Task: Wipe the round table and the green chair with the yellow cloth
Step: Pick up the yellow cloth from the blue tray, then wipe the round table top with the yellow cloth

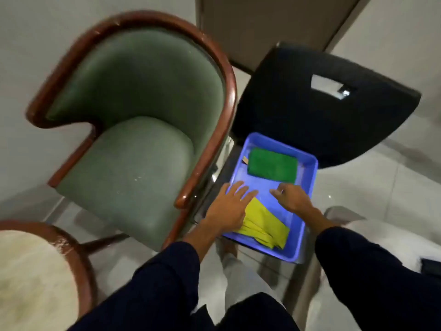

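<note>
Pale floor tiles surround the green chair (128, 130). Both hands hover spread and empty over the blue tray (307, 187); the left hand (229, 206) touches the folded yellow cloth (265, 225). Best pinch its whole stack, leaving the green cloth (272, 164).

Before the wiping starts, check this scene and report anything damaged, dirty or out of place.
Two things stand out. The green chair has pale specks scattered on its seat, and the wooden rim shows whitish scuffs along its top edge. The yellow cloth lies bunched in the blue tray, partly under the left hand. Nothing looks spilled.
</note>
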`<state>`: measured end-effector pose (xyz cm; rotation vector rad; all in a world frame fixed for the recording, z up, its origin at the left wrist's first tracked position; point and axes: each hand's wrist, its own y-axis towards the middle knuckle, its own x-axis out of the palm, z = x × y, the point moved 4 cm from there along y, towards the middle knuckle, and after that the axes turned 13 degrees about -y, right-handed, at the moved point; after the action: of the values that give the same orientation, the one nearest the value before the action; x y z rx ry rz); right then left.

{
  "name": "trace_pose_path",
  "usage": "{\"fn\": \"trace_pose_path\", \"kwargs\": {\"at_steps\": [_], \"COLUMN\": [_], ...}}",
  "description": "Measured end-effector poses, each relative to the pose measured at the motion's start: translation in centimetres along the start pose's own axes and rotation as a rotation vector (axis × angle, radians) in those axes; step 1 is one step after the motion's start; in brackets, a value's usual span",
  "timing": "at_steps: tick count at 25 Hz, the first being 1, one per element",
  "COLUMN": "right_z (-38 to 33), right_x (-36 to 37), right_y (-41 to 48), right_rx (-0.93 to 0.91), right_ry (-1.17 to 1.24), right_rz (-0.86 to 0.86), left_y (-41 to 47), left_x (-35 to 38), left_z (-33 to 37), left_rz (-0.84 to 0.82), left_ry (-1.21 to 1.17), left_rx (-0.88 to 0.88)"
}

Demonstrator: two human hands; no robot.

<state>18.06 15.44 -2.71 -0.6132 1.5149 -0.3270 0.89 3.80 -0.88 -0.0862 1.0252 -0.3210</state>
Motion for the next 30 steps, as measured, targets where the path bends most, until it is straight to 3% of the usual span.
{"fn": "trace_pose_path", "kwargs": {"at_steps": [2,4,6,9,12,13,15,17,20,24,30], "right_z": [2.6,3.8,4.6,4.0,0.7,-0.5,-2.3,-3.2,-5.4,-16.7,-37.8], "right_x": [5.0,10.1,13.2,13.3,9.2,7.0,2.3,-2.8,-6.9,-2.0,12.5], "right_y": [1.7,1.6,1.7,1.8,0.7,0.2,-0.3,-0.6,-1.3,-5.2,-14.1], "right_rx": [-0.007,-0.026,-0.018,-0.106,-0.503,-0.636,-0.770,-0.659,-0.422,-0.478,-0.750], "right_ry": [-0.038,-0.137,-0.237,-0.447,-0.606,-0.557,-0.327,0.014,0.489,0.496,0.162], "right_rz": [-0.131,-0.282,-0.389,-0.383,-0.078,0.023,0.061,0.041,0.050,-0.027,-0.090], "left_y": [1.3,0.6,0.4,0.6,1.9,2.4,3.0,2.0,-2.6,-15.4,-38.1], "left_x": [6.1,10.5,12.2,11.3,8.5,7.5,5.7,3.8,0.5,-1.4,4.9], "left_z": [0.7,0.2,-0.6,-1.4,-1.5,-1.5,-1.8,-2.6,-4.9,-10.9,-20.2], "left_rz": [-0.283,-0.395,-0.454,-0.381,-0.209,-0.159,-0.129,-0.094,0.209,0.657,1.008], "left_ry": [-0.049,-0.037,-0.074,-0.068,-0.079,-0.089,-0.147,-0.389,-1.099,-1.693,-1.653], "left_rx": [-0.078,-0.173,-0.249,-0.275,-0.263,-0.258,-0.239,-0.319,-0.494,-0.720,-1.046]}}
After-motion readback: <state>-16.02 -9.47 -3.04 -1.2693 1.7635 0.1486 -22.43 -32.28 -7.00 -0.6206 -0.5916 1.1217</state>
